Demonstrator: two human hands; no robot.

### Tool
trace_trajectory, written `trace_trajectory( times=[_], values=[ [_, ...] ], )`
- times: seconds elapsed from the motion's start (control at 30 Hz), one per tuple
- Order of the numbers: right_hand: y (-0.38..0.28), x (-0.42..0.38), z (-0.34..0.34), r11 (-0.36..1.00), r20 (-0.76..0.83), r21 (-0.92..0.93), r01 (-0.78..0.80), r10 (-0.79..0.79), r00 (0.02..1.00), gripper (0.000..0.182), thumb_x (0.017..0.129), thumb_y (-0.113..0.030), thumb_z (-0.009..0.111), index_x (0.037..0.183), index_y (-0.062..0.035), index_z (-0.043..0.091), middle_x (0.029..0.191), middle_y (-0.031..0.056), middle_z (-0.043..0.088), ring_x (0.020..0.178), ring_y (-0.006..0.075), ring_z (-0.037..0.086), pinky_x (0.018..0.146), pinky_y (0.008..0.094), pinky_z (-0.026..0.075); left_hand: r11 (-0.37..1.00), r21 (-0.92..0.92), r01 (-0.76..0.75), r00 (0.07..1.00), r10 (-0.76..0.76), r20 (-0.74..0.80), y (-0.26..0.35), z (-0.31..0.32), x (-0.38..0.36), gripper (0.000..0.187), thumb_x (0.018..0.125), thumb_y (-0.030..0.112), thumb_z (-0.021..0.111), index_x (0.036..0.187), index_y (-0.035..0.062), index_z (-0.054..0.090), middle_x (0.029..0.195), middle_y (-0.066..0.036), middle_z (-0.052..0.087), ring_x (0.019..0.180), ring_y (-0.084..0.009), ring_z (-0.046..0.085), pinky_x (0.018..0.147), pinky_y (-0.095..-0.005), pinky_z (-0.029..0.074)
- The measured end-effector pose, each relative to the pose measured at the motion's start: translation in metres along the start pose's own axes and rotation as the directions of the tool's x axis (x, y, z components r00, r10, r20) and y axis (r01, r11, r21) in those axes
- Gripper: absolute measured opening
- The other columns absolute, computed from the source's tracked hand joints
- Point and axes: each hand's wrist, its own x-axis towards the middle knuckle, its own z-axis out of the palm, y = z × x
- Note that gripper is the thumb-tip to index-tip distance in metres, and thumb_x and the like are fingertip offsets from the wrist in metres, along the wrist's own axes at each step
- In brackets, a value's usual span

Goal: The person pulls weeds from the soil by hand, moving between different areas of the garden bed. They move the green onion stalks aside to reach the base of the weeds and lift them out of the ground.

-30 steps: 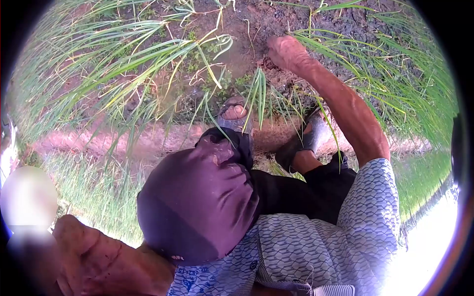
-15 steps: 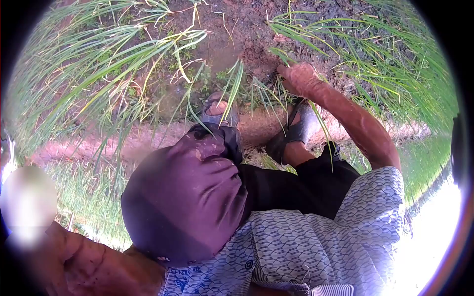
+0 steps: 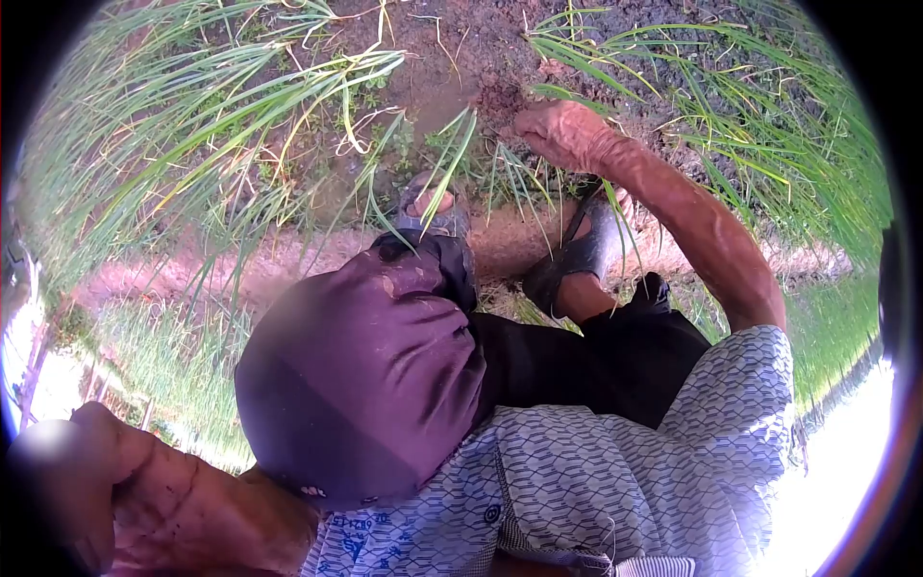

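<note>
Low over the muddy soil (image 3: 461, 53), between clumps of long green grass-like plants, my right hand (image 3: 567, 135) is held with its fingers curled together and pointing down. Whatever is between those fingers, if anything, is hidden. A few green blades (image 3: 586, 101) lie right beside its knuckles, and a small tuft of leaves (image 3: 460, 159) stands to its left. My left hand (image 3: 72, 481) is at the lower left edge, close to the camera and smeared by blur. Its fingers cannot be made out.
Dense green plants (image 3: 221, 125) lean over on the left, with more plants (image 3: 779, 144) on the right. My sandalled feet (image 3: 577, 260) rest at a pinkish earth ridge (image 3: 327, 252). My bent knee (image 3: 356, 375) in dark trousers fills the middle left. More plants grow behind the ridge.
My right hand has shifted slightly left and up over the soil, its fingers still curled. My left hand has moved a little at the lower left edge.
</note>
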Motion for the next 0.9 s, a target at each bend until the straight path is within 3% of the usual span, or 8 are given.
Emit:
trace_trajectory(
  times=[0.17,0.33,0.37,0.47,0.53,0.73,0.87,0.9],
  values=[
    [0.009,0.003,0.046,0.971,0.178,-0.156,0.181,-0.153,0.972,0.015,0.077,-0.011,0.058,0.089,-0.0043,0.060,0.084,0.0171,0.064,0.081,0.0386,0.065,0.070,0.0465,0.054,0.990,-0.144,0.007,1.000,-0.010,-0.019,-0.002,-0.002,-0.001,0.036,0.085,0.000,0.060,0.118,0.0108,0.053,0.129,0.009,0.056,0.058,-0.0002,0.051,0.058,-0.0169,0.047],
    [-0.014,-0.006,0.047,1.000,0.020,-0.024,0.014,-0.014,1.000,0.025,0.081,-0.014,0.057,0.105,-0.0063,0.057,0.086,0.0184,0.064,0.080,0.0396,0.064,0.068,0.0468,0.054,0.940,-0.340,-0.030,0.995,-0.004,-0.097,-0.009,0.010,-0.005,0.036,0.085,0.001,0.061,0.119,0.0125,0.054,0.132,0.009,0.055,0.062,-0.0010,0.052,0.064,-0.0195,0.047],
    [-0.015,-0.004,0.051,0.987,-0.075,-0.071,0.142,-0.147,0.986,0.029,0.083,-0.016,0.055,0.110,-0.0077,0.057,0.090,0.0174,0.064,0.076,0.0369,0.066,0.066,0.0457,0.055,0.939,-0.343,-0.024,0.996,-0.007,-0.087,-0.010,0.009,-0.004,0.036,0.085,0.001,0.061,0.119,0.0125,0.054,0.132,0.009,0.056,0.062,-0.0010,0.052,0.064,-0.0198,0.047],
    [-0.023,-0.004,0.064,0.894,0.315,-0.420,0.160,-0.022,0.949,0.031,0.085,-0.017,0.054,0.114,-0.0097,0.057,0.094,0.0164,0.064,0.075,0.0323,0.068,0.063,0.0432,0.055,0.936,-0.351,-0.011,0.998,-0.013,-0.067,-0.009,0.006,-0.004,0.035,0.085,0.001,0.060,0.118,0.0127,0.055,0.132,0.008,0.056,0.064,-0.0012,0.053,0.066,-0.0206,0.047],
    [-0.022,-0.004,0.071,0.879,0.320,-0.399,0.260,-0.132,0.938,0.034,0.085,-0.016,0.052,0.118,-0.0116,0.055,0.096,0.0161,0.062,0.076,0.0294,0.069,0.061,0.0405,0.055,0.934,-0.356,-0.004,0.998,-0.017,-0.056,-0.009,0.007,-0.003,0.035,0.086,0.001,0.060,0.118,0.0128,0.055,0.132,0.008,0.056,0.065,-0.0014,0.053,0.067,-0.0211,0.047],
    [-0.035,0.003,0.085,0.948,0.089,-0.281,0.151,-0.131,0.987,0.026,0.080,-0.012,0.056,0.105,-0.0064,0.056,0.097,0.0158,0.061,0.080,0.0320,0.067,0.062,0.0437,0.054,0.928,-0.373,0.016,0.999,-0.027,-0.025,-0.007,0.002,-0.006,0.034,0.086,0.000,0.059,0.118,0.0131,0.056,0.132,0.007,0.056,0.067,-0.0018,0.053,0.071,-0.0227,0.047],
    [-0.034,0.010,0.081,0.998,-0.277,0.025,-0.052,0.057,0.959,0.022,0.089,-0.017,0.054,0.106,-0.0025,0.055,0.093,0.0221,0.062,0.081,0.0389,0.065,0.062,0.0474,0.053,0.921,-0.390,0.027,1.000,-0.026,0.008,-0.005,-0.003,-0.005,0.034,0.086,0.000,0.059,0.117,0.0132,0.056,0.132,0.007,0.056,0.069,-0.0021,0.054,0.073,-0.0238,0.047],
    [-0.033,0.008,0.076,0.988,-0.236,0.089,-0.124,0.142,0.961,0.024,0.092,-0.019,0.052,0.108,-0.0014,0.054,0.093,0.0249,0.061,0.081,0.0402,0.064,0.064,0.0474,0.054,0.920,-0.391,0.035,0.999,-0.025,0.029,-0.005,-0.007,-0.005,0.034,0.086,0.000,0.059,0.117,0.0133,0.057,0.132,0.007,0.056,0.069,-0.0021,0.054,0.074,-0.0240,0.047]
  ],
)
